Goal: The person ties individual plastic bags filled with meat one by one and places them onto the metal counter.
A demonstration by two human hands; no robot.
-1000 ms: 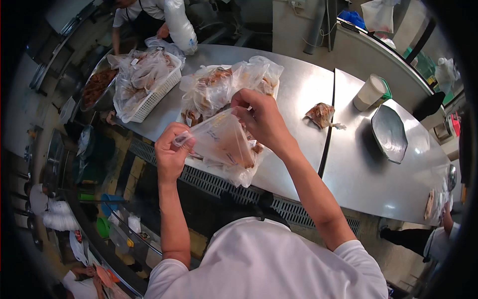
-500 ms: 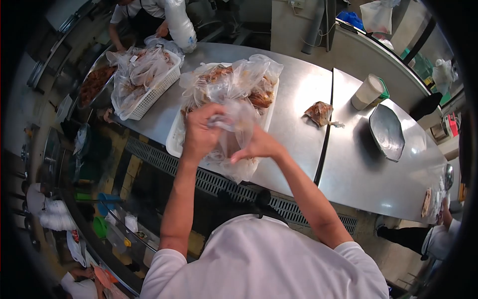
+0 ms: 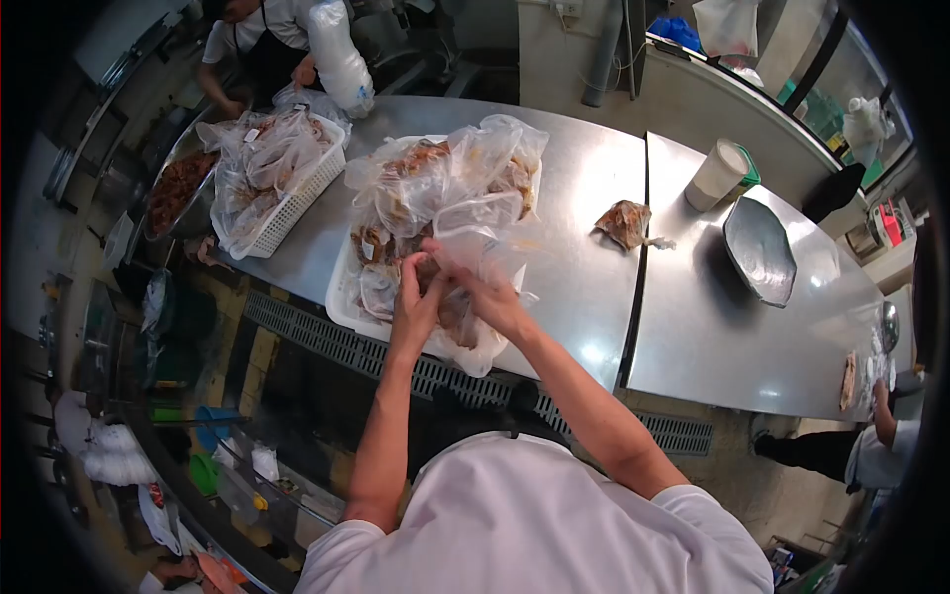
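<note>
My left hand (image 3: 420,299) is low over the white tray (image 3: 341,305), its fingers curled at a clear plastic bag (image 3: 485,247) with brown food inside. Close beside it, my right hand (image 3: 487,295) grips the same bag, partly covered by the loose plastic. The two hands' fingertips nearly meet, and what lies between them is partly hidden. Around them in the tray are several clear bags (image 3: 411,183) of brown, meat-like pieces.
A white basket (image 3: 297,203) of bagged food stands left, by a metal bowl (image 3: 180,193) of reddish-brown food. Rightward are a small tied bag (image 3: 624,225), a container of white contents (image 3: 716,176) and a dark dish (image 3: 760,252). Co-workers (image 3: 262,45) stand behind and at the right.
Both hands have moved down and closer together onto the bag's contents; before, they held the bag's plastic higher up with the right fingers spread. The view has shifted slightly.
</note>
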